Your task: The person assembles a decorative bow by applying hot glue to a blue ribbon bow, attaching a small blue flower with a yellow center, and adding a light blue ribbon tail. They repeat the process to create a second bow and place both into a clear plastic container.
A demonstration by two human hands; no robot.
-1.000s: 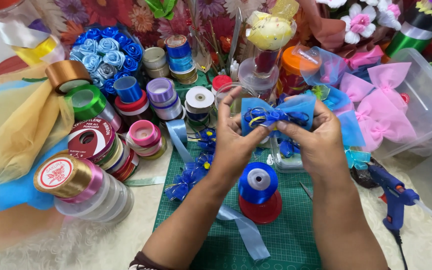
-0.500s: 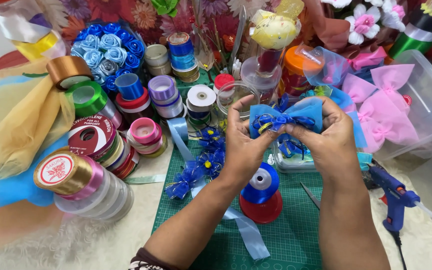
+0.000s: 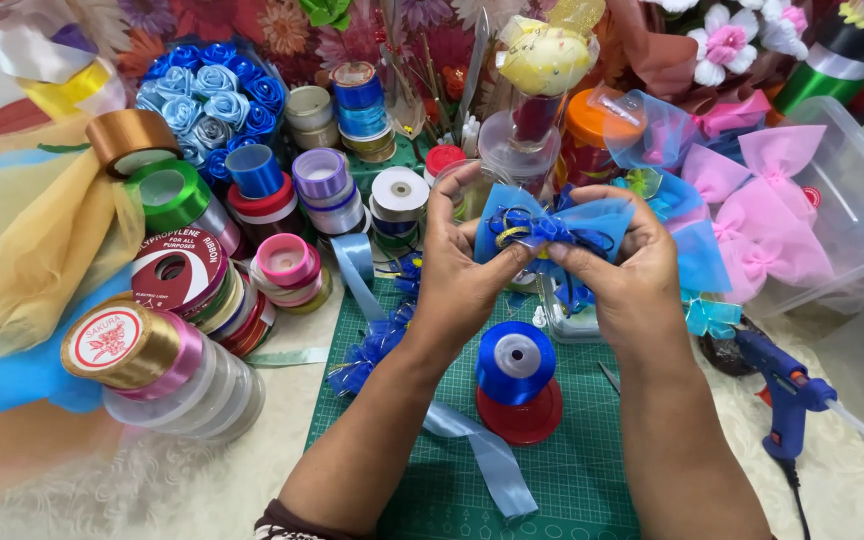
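- Left hand [image 3: 462, 265] and right hand [image 3: 624, 280] pinching a blue bow [image 3: 552, 225] at centre.
- Blue ribbon spool [image 3: 517, 362] at 6 o'clock.
- Glue gun [image 3: 782, 390] at 4 o'clock.
- Pink bows [image 3: 762, 215] at 2 o'clock.

a sheer blue mesh bow [image 3: 552, 225], gathered at its centre, held above the green mat.

A ribbon-craft workplace is shown: the bench is crowded with stacked coloured ribbon spools [image 3: 167, 320], a green gridded cutting mat [image 3: 582, 480], a blue glue gun [image 3: 782, 395] and pink mesh bows [image 3: 767, 215].
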